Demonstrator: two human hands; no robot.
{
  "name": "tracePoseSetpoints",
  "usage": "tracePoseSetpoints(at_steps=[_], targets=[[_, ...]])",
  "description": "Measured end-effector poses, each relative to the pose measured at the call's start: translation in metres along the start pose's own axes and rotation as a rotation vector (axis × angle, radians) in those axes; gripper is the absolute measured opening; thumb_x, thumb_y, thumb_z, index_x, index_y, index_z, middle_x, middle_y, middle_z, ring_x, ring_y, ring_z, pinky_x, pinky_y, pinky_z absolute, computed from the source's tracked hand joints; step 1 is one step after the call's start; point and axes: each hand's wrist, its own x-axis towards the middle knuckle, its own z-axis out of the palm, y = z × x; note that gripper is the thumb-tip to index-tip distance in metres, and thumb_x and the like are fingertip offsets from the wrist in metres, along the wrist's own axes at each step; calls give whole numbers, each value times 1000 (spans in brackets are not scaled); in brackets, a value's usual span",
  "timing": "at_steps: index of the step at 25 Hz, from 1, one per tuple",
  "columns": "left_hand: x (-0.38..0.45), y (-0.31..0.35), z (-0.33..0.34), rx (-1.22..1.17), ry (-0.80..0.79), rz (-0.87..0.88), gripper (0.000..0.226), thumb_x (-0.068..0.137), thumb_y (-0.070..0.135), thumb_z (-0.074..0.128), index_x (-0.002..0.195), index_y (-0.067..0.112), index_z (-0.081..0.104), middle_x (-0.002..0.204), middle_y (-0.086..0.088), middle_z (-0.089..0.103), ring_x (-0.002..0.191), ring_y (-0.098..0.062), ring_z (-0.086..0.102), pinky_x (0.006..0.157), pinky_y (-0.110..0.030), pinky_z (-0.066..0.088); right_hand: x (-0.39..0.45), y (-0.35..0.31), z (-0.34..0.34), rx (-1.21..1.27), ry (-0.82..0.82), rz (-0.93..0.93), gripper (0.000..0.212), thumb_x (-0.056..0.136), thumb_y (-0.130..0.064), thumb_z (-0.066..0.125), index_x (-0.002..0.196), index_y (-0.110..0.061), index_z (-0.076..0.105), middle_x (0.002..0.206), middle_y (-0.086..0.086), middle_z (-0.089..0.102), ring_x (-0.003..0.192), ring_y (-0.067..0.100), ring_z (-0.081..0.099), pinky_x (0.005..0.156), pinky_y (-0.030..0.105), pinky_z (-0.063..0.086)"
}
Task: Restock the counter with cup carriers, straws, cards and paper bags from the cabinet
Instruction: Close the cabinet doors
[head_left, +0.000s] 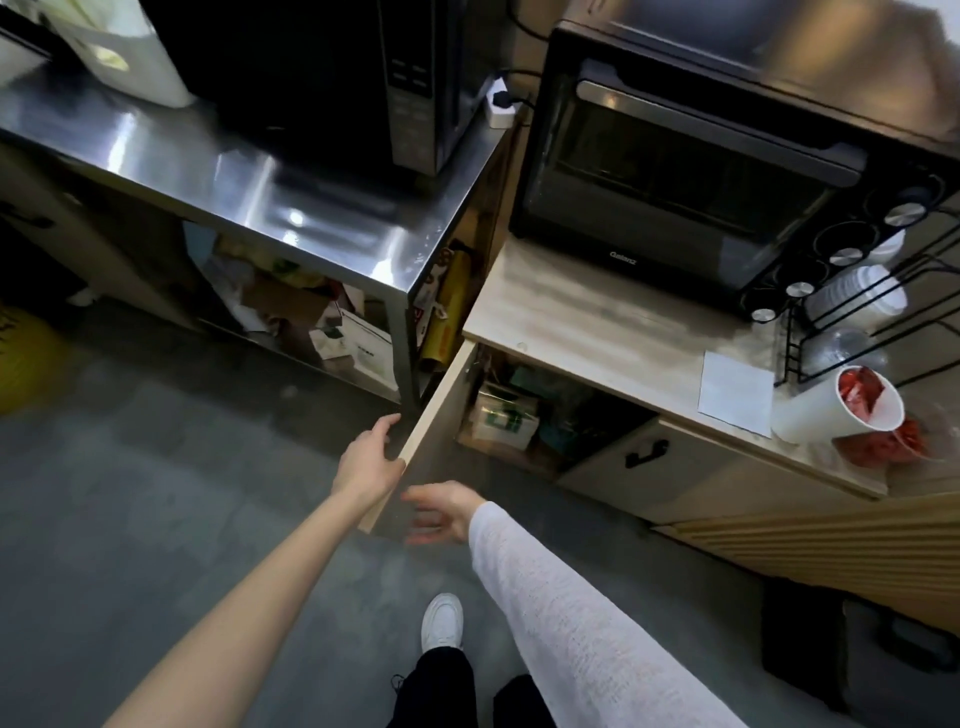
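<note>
Open cabinet (524, 410) contents blurred, left hand (370, 460) on door (431, 421) edge

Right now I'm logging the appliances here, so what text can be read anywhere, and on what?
"Galanz": on the toaster oven, low on its door, small and slightly blurred.
Microwave panel: too dark to read.
Boxes in the cabinet and on the steel shelf: print too blurred to read.

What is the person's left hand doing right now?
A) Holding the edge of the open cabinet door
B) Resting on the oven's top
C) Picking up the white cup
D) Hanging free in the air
A: the left hand grips the outer edge of the open cabinet door, while the right hand hovers empty beside it.
</note>
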Motion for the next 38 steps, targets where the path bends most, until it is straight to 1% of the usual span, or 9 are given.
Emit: tracePoseSetpoints(at_steps=[4,10,15,19,22,26,31,34,38], targets=[[3,-13,0,103,-92,20,43,89,16,56,131,25,55,116,-4,70,104,-25,65,89,-35,53,18,7,31,-205,50,6,58,89,-19,69,138,-3,44,123,12,50,107,26,51,88,44,55],[6,-7,11,487,-129,89,38,89,17,54,126,15,49,111,-16,66,105,-37,62,82,-39,51,33,21,29,-338,121,-16,64,87,-33,70,139,-7,41,136,13,54,97,23,54,57,31,52],[17,14,12,630,-275,56,40,86,6,57,124,8,45,119,-17,60,111,-35,59,82,-39,52,35,27,7,-365,76,27,74,78,-38,78,136,-8,42,117,13,56,95,22,58,60,32,55],[23,37,19,684,-418,-39,55,79,-3,69,126,3,40,120,-17,60,103,-31,67,78,-36,59,35,25,-12,-391,45,23,80,78,-38,79,140,-6,38,130,18,55,100,24,59,59,32,56],[22,52,34,637,-486,-88,41,79,-3,68,115,-2,50,101,-16,72,81,-25,74,70,-33,61,34,26,-27,-404,32,15,77,81,-34,78,141,-5,41,130,17,58,94,22,61,59,32,56],[13,73,59,501,-522,-117,12,87,7,63,93,-1,57,69,-11,68,84,-27,75,73,-33,61,30,28,-55,-462,36,60,55,87,-20,72,134,-4,50,116,16,61,68,16,59,72,37,59],[1,98,103,249,-430,-131,57,89,23,67,128,-3,35,121,-21,63,104,-34,68,85,-40,58,15,26,-113,-480,152,91,55,85,-3,69,135,-5,46,136,19,50,98,34,59,73,49,60],[-5,120,134,138,-350,-108,57,93,25,61,133,-1,31,131,-20,56,115,-36,60,88,-38,54,10,31,-149,-505,289,46,51,88,-8,65,135,-7,43,133,16,51,118,34,55,86,46,57],[-8,156,169,-14,-338,-101,57,94,22,58,138,0,27,133,-18,56,120,-33,57,95,-38,49,1,29,-203,-474,514,-78,31,93,-20,58,122,-7,56,125,15,61,113,30,60,82,30,46]])
